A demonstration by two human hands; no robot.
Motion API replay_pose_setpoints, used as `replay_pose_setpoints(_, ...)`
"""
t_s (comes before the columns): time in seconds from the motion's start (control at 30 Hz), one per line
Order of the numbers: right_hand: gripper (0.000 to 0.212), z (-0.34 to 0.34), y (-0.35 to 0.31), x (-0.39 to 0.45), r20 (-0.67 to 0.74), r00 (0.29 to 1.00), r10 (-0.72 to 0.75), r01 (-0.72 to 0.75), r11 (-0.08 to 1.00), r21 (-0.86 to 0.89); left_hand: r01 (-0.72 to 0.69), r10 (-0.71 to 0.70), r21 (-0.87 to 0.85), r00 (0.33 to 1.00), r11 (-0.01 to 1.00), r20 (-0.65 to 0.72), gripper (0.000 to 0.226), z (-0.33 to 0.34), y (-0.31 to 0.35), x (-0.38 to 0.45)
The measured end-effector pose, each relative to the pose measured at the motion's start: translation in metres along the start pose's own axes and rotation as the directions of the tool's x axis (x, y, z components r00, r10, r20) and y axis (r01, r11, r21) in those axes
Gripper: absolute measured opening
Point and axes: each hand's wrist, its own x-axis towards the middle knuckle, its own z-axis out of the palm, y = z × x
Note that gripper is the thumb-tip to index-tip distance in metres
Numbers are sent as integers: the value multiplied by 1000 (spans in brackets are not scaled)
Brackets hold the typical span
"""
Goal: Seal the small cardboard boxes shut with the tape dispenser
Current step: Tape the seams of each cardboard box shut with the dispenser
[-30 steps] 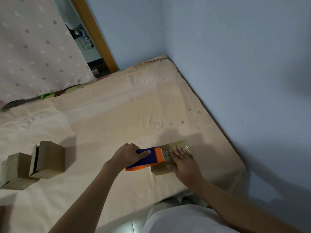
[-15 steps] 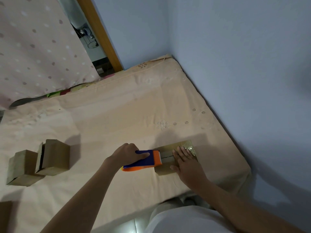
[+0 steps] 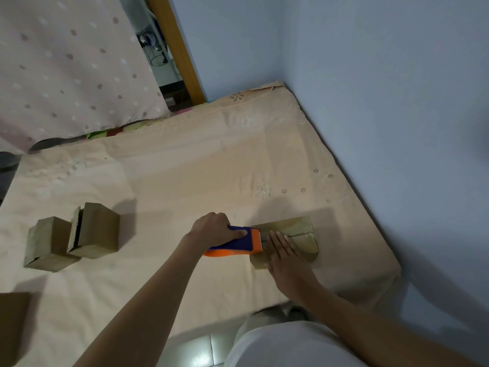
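Left hand (image 3: 214, 229) gripping tape dispenser (image 3: 235, 243) against cardboard box (image 3: 299, 229).

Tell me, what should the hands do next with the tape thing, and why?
Probably tear the tape off. The left hand holds the tape dispenser at the near end of the box, shiny tape already runs along its top, and the right hand presses it flat.

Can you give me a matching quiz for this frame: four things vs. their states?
Things:
1. left hand
2. right hand
3. dispenser
4. box pair

States:
A. flat on the box being taped
B. untouched, far left on the bed
C. grips a handle
D. blue and orange, at the box's left edge

Pairs: 1-C, 2-A, 3-D, 4-B
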Motion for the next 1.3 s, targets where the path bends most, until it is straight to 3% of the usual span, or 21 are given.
replay_pose_setpoints(0.23,61,1,-9,5,-6,998,66,-66,998,-14,-12,11,-60,1000,998,-7,62,2,-5,-2)
replay_pose_setpoints(0.53,65,1,-13,10,23,985,174,-175,979,106,-50,50,-83,999,995,9,66,6,-10,0)
replay_pose_setpoints(0.93,54,11,-8,9,-65,991,113,-111,993,34,-91,105,-299,994,950,32,63,13,-31,-3)
replay_pose_setpoints(1.3,61,8,-11,9,-17,993,114,-113,993,46,-23,42,-311,998,950,55,59,12,-65,-20)
